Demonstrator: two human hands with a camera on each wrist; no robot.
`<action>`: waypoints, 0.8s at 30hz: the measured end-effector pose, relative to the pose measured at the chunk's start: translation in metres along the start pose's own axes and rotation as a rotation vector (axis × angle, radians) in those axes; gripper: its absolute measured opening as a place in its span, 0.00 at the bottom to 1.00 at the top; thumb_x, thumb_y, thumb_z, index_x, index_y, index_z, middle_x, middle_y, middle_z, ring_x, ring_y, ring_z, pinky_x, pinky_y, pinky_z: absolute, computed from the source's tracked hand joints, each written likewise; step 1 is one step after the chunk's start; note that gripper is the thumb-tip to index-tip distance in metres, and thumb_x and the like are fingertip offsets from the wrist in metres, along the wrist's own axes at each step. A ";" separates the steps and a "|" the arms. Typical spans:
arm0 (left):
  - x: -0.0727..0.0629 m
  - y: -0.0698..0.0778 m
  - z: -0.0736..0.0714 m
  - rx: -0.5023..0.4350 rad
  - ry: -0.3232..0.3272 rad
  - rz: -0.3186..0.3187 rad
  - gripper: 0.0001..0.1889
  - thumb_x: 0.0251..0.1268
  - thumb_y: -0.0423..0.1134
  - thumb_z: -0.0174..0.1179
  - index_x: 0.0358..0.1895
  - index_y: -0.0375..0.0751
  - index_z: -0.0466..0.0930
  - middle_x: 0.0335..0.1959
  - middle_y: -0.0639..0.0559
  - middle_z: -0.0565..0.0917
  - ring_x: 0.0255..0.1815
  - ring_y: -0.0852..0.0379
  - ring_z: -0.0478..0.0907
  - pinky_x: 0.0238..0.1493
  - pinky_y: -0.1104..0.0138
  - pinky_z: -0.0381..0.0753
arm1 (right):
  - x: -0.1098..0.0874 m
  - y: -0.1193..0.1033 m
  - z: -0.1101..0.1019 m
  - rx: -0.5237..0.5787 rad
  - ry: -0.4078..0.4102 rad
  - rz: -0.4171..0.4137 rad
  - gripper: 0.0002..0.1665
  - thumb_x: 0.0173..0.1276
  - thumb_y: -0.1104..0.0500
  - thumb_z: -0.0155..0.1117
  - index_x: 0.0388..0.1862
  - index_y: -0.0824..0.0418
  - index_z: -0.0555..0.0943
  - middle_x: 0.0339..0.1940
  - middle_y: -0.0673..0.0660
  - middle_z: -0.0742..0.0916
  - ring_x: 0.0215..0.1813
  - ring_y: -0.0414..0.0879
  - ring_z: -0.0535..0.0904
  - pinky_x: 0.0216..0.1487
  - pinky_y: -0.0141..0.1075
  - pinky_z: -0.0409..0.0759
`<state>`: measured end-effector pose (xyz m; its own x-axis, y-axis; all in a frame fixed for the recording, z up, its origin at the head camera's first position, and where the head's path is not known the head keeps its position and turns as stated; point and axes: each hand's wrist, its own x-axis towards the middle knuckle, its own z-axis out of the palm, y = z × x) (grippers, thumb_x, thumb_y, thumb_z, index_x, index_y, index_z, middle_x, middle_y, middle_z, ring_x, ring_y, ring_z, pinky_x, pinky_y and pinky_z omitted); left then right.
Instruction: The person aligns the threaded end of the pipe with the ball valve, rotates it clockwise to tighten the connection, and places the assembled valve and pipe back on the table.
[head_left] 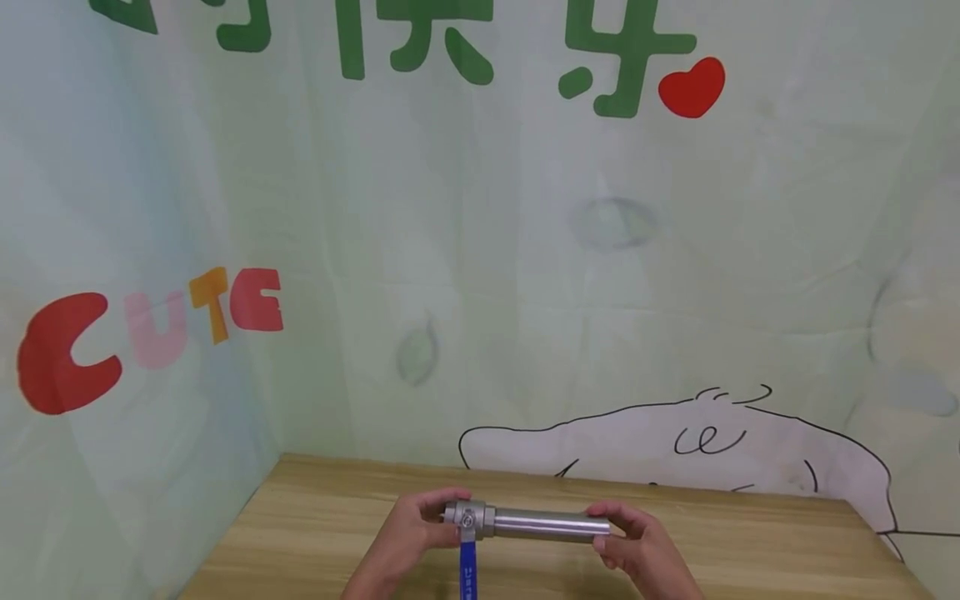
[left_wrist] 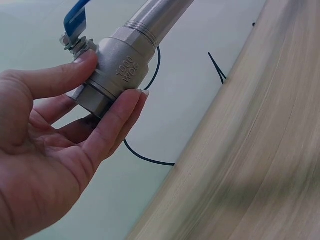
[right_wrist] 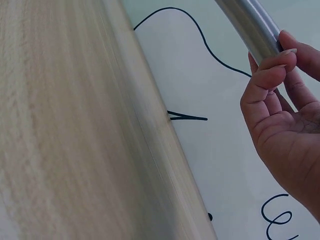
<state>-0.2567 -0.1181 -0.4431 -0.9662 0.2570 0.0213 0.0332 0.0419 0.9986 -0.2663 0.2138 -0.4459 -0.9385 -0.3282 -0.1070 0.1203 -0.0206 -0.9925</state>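
A steel ball valve (left_wrist: 122, 67) with a blue lever handle (head_left: 468, 570) is joined to a shiny metal pipe (head_left: 551, 523), and the two are held level above the table. My left hand (head_left: 411, 533) grips the valve body at its free end, thumb near the handle's stem and fingers on the opposite side. "1000 WOG" stands raised on the valve body in the left wrist view. At the pipe's far end, my right hand (head_left: 637, 546) pinches it between thumb and fingers. Threads show where the pipe meets the valve in the left wrist view.
Below the hands lies a wood-grain table (head_left: 337, 492). Pale printed cloth walls (head_left: 450, 250) stand behind it and at the left, with green characters, a red heart (head_left: 693, 87), the word CUTE and a line-drawn figure (head_left: 637, 442).
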 end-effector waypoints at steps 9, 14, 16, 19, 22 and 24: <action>0.001 -0.002 0.000 -0.011 0.005 0.015 0.26 0.49 0.25 0.65 0.57 0.36 0.80 0.48 0.44 0.83 0.43 0.52 0.80 0.45 0.61 0.82 | -0.002 -0.003 0.001 0.014 0.002 0.021 0.20 0.63 0.60 0.66 0.54 0.62 0.78 0.46 0.55 0.80 0.32 0.43 0.73 0.33 0.31 0.75; 0.001 -0.004 0.001 -0.015 0.006 0.021 0.25 0.49 0.25 0.65 0.57 0.35 0.79 0.48 0.45 0.83 0.43 0.52 0.80 0.45 0.61 0.82 | 0.000 -0.003 0.002 0.001 0.032 0.043 0.20 0.67 0.57 0.64 0.55 0.64 0.78 0.45 0.55 0.81 0.31 0.43 0.72 0.32 0.31 0.74; 0.001 -0.004 0.001 -0.017 0.004 0.025 0.26 0.49 0.24 0.64 0.57 0.34 0.79 0.48 0.44 0.83 0.43 0.52 0.80 0.45 0.61 0.82 | 0.002 -0.003 0.002 -0.008 0.042 0.051 0.21 0.68 0.57 0.63 0.57 0.65 0.77 0.45 0.56 0.81 0.31 0.42 0.72 0.32 0.31 0.74; 0.001 -0.004 0.000 -0.015 0.000 0.022 0.26 0.49 0.24 0.64 0.57 0.34 0.79 0.48 0.44 0.83 0.43 0.52 0.80 0.45 0.60 0.83 | 0.003 -0.001 0.001 -0.008 0.047 0.053 0.23 0.69 0.56 0.62 0.58 0.67 0.75 0.45 0.56 0.81 0.32 0.43 0.73 0.33 0.31 0.75; 0.001 -0.004 0.000 -0.009 -0.001 0.013 0.26 0.50 0.24 0.64 0.57 0.35 0.79 0.48 0.45 0.83 0.42 0.52 0.80 0.45 0.60 0.83 | 0.005 0.001 0.001 0.007 0.045 0.045 0.25 0.68 0.57 0.62 0.60 0.70 0.74 0.45 0.57 0.81 0.33 0.43 0.76 0.35 0.32 0.78; 0.001 -0.003 0.000 -0.005 -0.002 0.003 0.26 0.50 0.24 0.64 0.57 0.35 0.79 0.48 0.45 0.83 0.42 0.53 0.80 0.45 0.60 0.83 | 0.005 0.001 0.000 0.021 0.035 0.033 0.25 0.67 0.60 0.63 0.60 0.70 0.74 0.46 0.56 0.81 0.35 0.44 0.77 0.37 0.33 0.80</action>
<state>-0.2576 -0.1177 -0.4459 -0.9657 0.2586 0.0244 0.0349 0.0361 0.9987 -0.2705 0.2120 -0.4477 -0.9448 -0.2954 -0.1415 0.1574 -0.0305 -0.9871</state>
